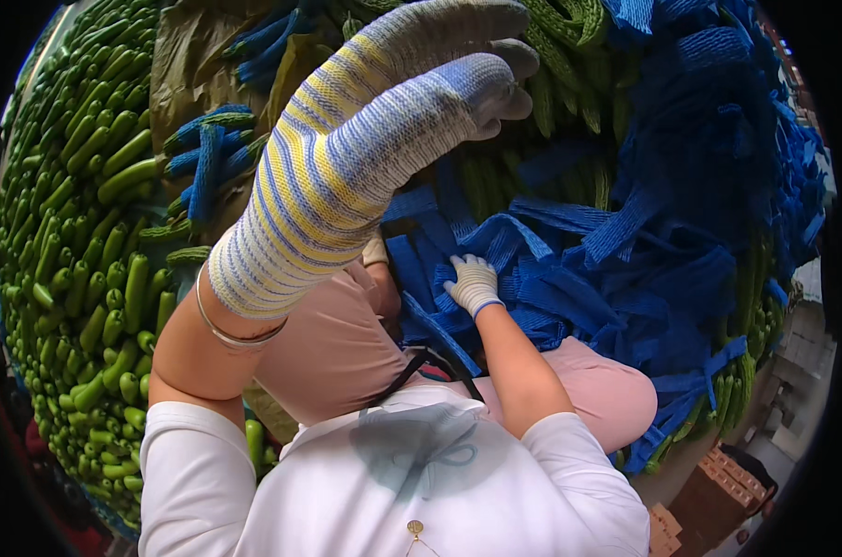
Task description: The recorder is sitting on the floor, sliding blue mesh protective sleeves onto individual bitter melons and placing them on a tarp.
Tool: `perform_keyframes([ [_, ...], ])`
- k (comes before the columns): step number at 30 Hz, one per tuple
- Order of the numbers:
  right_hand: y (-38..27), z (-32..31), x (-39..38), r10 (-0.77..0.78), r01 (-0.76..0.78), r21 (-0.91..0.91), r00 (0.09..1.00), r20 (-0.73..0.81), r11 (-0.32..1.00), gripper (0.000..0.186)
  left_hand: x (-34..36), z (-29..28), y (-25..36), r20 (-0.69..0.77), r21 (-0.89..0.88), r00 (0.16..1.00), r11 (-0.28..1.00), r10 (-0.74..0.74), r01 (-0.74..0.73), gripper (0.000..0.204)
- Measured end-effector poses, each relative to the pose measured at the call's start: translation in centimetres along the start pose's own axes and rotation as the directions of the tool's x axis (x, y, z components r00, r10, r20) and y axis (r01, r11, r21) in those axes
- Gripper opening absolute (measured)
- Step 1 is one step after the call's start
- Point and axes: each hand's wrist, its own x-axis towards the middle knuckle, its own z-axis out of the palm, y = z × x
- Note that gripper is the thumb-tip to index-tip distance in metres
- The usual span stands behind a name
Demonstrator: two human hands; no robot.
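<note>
My left hand [416, 84], in a glove striped yellow, blue and white with greyish fingertips, is raised close to the camera. Its fingers stretch toward the upper right, partly bent at the tips, and nothing shows in them. A silver bangle [230, 327] circles that wrist. Lower down, my right hand [475, 281], in a similar pale striped glove, lies with fingers spread on a heap of blue mesh sleeves [569, 288]. Long bumpy bitter gourds [569, 70] lie beyond, partly hidden behind my left glove.
Green oblong vegetables [96, 269] are piled along the left. Brown paper [189, 65] lies beside them, with several gourds in blue sleeves [212, 162] near it. More sleeves and gourds curve round the right. My pink-trousered legs [319, 343] are bent before me. Reddish-brown blocks [732, 478] stand lower right.
</note>
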Motion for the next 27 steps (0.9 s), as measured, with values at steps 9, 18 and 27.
perform_keyframes([
  [9,-0.9,-2.7,4.0,-0.247,0.185,-0.175,0.851,-0.463,0.967,0.062,2.8,-2.3,-3.6,-0.092,0.121,0.983,0.978,-0.158,0.168,0.044],
  [18,0.7,-2.9,6.0,-0.060,0.018,-0.244,0.984,-0.167,0.970,0.071,-4.3,-23.1,-3.9,-0.669,0.088,0.711,0.927,-0.217,0.366,0.048],
  [27,0.9,-3.4,9.8,-0.032,-0.003,-0.406,0.996,-0.082,0.914,0.028,-15.3,-41.1,-11.7,-0.911,0.355,0.378,-0.153,0.163,0.922,0.079],
])
